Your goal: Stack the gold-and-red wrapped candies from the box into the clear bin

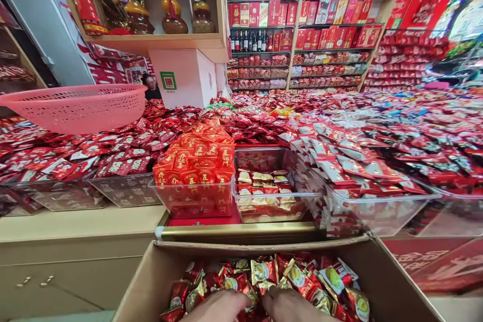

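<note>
An open cardboard box [136,282] at the bottom centre holds many wrapped candies [302,282] in shiny red and gold packets. Both hands reach into it from the lower edge of the view. My left hand [222,307] lies left of centre, its fingers sunk among the candies. Close beside it, my right hand [290,307] also presses down into the packets, the two nearly meeting. The fingertips of both are hidden, so a hold on any packet cannot be made out. Behind the box, a clear bin [279,206] is partly filled with similar gold and red packets.
Left of that bin stands one heaped with orange-red packets [196,161]. Bins of red-and-white packets [350,161] lie to the right. A pink basket [75,108] rests on packets at left. Shelves [300,25] line the back; a person [152,88] is beyond the counter.
</note>
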A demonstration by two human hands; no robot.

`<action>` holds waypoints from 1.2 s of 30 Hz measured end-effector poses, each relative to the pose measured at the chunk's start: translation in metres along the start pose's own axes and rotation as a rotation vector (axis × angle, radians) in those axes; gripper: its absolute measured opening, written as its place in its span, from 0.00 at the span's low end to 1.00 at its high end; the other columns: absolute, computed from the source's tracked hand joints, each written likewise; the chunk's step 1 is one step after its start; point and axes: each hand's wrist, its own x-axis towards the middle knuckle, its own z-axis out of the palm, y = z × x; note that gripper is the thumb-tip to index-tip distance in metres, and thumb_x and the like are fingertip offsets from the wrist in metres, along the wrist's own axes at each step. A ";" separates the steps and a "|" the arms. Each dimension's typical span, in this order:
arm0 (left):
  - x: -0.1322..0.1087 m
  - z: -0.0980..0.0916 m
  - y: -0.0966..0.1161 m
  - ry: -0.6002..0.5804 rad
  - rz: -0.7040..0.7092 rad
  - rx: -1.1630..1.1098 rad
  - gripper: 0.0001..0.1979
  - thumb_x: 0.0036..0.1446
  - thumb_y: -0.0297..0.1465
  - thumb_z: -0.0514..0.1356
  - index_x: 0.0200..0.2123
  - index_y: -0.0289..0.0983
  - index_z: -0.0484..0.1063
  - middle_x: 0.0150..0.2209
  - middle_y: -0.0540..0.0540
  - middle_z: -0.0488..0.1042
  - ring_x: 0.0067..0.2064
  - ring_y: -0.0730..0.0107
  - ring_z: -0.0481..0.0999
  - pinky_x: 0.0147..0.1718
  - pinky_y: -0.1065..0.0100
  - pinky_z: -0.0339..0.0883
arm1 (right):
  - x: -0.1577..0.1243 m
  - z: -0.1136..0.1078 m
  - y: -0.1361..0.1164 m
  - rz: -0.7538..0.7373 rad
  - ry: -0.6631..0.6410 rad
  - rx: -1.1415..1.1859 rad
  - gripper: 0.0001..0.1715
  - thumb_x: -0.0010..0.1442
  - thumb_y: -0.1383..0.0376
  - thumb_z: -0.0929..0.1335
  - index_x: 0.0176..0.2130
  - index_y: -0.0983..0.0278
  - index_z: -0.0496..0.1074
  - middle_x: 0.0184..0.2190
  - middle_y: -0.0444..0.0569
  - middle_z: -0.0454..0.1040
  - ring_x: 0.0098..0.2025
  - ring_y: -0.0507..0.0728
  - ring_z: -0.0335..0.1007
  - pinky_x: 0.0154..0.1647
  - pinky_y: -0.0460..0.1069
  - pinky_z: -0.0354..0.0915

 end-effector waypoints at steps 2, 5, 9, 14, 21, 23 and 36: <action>-0.002 -0.007 0.002 0.036 -0.011 0.008 0.18 0.47 0.31 0.58 0.44 0.43 0.69 0.43 0.44 0.73 0.45 0.56 0.70 0.42 0.62 0.62 | -0.008 -0.018 0.000 -0.042 -0.058 -0.003 0.15 0.52 0.72 0.60 0.40 0.68 0.69 0.35 0.54 0.73 0.35 0.60 0.70 0.31 0.48 0.64; -0.007 -0.014 0.008 0.098 -0.023 -0.003 0.18 0.49 0.31 0.54 0.45 0.44 0.68 0.44 0.44 0.73 0.45 0.58 0.70 0.43 0.62 0.62 | -0.021 -0.041 0.002 -0.059 -0.070 0.033 0.11 0.49 0.70 0.63 0.34 0.66 0.71 0.32 0.52 0.74 0.34 0.58 0.70 0.32 0.47 0.63; -0.011 -0.018 0.014 0.151 -0.034 -0.028 0.19 0.49 0.33 0.54 0.46 0.45 0.67 0.45 0.45 0.72 0.45 0.60 0.70 0.43 0.64 0.62 | -0.022 -0.026 0.000 -0.057 0.111 0.105 0.15 0.45 0.66 0.66 0.37 0.63 0.70 0.38 0.53 0.71 0.39 0.61 0.67 0.37 0.50 0.63; -0.012 -0.018 0.015 0.112 -0.025 -0.029 0.19 0.47 0.32 0.55 0.45 0.43 0.69 0.39 0.45 0.74 0.39 0.59 0.72 0.37 0.65 0.64 | 0.006 0.043 -0.014 0.078 0.303 0.135 0.12 0.52 0.64 0.63 0.37 0.64 0.70 0.37 0.53 0.72 0.38 0.61 0.67 0.38 0.54 0.62; -0.008 -0.021 0.010 0.168 0.027 -0.185 0.23 0.48 0.30 0.56 0.50 0.42 0.65 0.49 0.44 0.70 0.48 0.59 0.68 0.46 0.63 0.59 | -0.011 -0.014 -0.001 -0.147 0.317 0.438 0.08 0.51 0.67 0.63 0.25 0.64 0.71 0.29 0.46 0.72 0.34 0.53 0.65 0.36 0.46 0.60; -0.005 -0.023 0.012 0.160 0.091 -0.333 0.25 0.48 0.30 0.56 0.52 0.39 0.62 0.49 0.44 0.69 0.48 0.62 0.68 0.46 0.66 0.60 | -0.021 -0.042 0.002 -0.095 0.294 0.799 0.14 0.55 0.65 0.60 0.25 0.66 0.70 0.24 0.44 0.69 0.27 0.49 0.63 0.28 0.43 0.58; 0.004 -0.019 -0.002 0.172 0.015 -0.323 0.18 0.50 0.28 0.52 0.46 0.38 0.69 0.42 0.46 0.75 0.40 0.64 0.73 0.38 0.68 0.63 | -0.015 -0.007 -0.025 -0.212 0.342 0.361 0.37 0.45 0.59 0.69 0.53 0.65 0.58 0.46 0.56 0.67 0.48 0.64 0.57 0.47 0.57 0.56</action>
